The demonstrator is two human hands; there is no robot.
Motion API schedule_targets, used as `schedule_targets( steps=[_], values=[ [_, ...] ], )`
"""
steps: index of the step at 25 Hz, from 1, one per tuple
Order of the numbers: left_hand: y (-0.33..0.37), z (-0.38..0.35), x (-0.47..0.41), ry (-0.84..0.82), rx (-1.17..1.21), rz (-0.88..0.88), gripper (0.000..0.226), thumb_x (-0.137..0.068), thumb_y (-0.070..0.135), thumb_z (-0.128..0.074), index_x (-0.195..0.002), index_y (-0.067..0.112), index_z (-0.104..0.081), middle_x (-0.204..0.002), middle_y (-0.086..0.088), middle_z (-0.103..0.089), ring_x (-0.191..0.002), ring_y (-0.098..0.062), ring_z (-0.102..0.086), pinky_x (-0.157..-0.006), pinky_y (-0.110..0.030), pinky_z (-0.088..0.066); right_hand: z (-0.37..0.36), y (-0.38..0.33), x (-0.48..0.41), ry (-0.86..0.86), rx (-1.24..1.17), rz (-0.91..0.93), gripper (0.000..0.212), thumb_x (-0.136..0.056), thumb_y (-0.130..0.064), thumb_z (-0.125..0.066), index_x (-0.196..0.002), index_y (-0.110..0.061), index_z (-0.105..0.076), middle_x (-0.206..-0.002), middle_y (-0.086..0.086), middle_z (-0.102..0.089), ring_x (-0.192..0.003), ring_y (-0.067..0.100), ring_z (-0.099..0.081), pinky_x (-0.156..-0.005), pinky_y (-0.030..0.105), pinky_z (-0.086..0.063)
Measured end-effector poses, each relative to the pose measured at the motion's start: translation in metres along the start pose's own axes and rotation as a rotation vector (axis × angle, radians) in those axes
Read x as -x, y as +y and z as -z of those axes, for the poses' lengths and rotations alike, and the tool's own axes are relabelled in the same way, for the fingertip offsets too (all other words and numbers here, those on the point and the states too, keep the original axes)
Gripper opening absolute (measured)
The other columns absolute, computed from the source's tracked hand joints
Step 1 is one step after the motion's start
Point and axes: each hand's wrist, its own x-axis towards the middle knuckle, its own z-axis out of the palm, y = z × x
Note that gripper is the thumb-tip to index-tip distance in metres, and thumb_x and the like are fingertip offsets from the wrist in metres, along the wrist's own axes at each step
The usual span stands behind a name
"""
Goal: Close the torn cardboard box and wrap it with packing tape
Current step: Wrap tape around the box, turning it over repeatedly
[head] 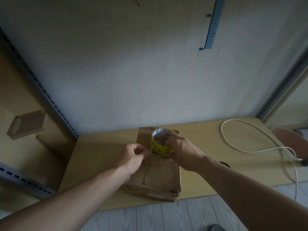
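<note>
Right grip (181, 147) clasps the tape roll (160, 141) over the box (160, 175), left grip (135, 157) apparently pinches the tape end (149, 152); slack could fold tape onto itself.

One cardboard box (160, 177), one tape roll (160, 148), one cable (250, 152), two hands (133, 157) (181, 149).

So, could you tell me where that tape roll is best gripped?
By its open core, from the right: the tape roll sits hole-up over the cardboard box, the right hand hooks its rim, and the left hand pinches its left side.
</note>
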Motion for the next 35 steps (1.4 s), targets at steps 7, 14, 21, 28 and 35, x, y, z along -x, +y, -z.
schedule_targets(
  steps=[7,14,21,28,35],
  values=[
    [-0.007,0.003,0.035,-0.002,0.105,0.041,0.014,-0.090,0.006,-0.073,-0.080,0.016,-0.071,-0.072,-0.002,-0.069,-0.073,-0.016,-0.061,-0.061,-0.014,-0.044,0.010,-0.016,0.010,-0.130,0.013,0.002,0.012,-0.082,-0.022,-0.075,-0.091,-0.018,-0.067,-0.130,0.001,-0.059,-0.109,0.024,-0.063,-0.085,0.035,-0.054],
    [0.043,0.037,0.013,-0.001,0.174,-0.169,0.009,-0.088,0.015,-0.077,-0.079,0.017,-0.073,-0.074,0.002,-0.071,-0.067,-0.008,-0.060,-0.068,-0.026,-0.046,0.078,-0.052,0.004,-0.138,0.014,-0.173,0.040,-0.066,-0.039,-0.088,-0.099,-0.026,-0.070,-0.103,-0.003,-0.068,-0.092,0.016,-0.062,-0.079,0.033,-0.052],
    [0.066,0.051,-0.002,-0.070,0.242,0.026,0.007,-0.092,0.016,-0.072,-0.085,0.016,-0.073,-0.071,0.004,-0.070,-0.061,-0.010,-0.057,-0.055,-0.025,-0.037,0.096,-0.057,-0.015,-0.028,0.033,-0.144,0.029,-0.072,-0.011,-0.072,-0.095,-0.019,-0.056,-0.082,0.000,-0.058,-0.070,0.017,-0.051,-0.049,0.018,-0.034],
    [0.050,0.075,-0.033,0.024,0.320,0.204,0.006,-0.091,0.003,-0.071,-0.086,0.007,-0.070,-0.070,-0.003,-0.068,-0.047,-0.008,-0.046,-0.046,-0.020,-0.034,0.100,-0.010,-0.023,0.159,0.280,-0.053,0.023,-0.070,-0.008,-0.059,-0.090,-0.019,-0.059,-0.074,-0.008,-0.056,-0.061,0.021,-0.049,-0.060,0.029,-0.033],
    [0.011,0.066,-0.055,-0.044,0.274,0.300,0.009,-0.090,-0.002,-0.070,-0.087,0.006,-0.069,-0.065,-0.005,-0.067,-0.044,-0.008,-0.049,-0.037,-0.017,-0.038,0.084,0.046,-0.009,0.089,0.286,-0.196,0.024,-0.071,0.008,-0.056,-0.082,-0.012,-0.051,-0.074,0.001,-0.051,-0.068,0.028,-0.049,-0.058,0.044,-0.048]
  ],
)
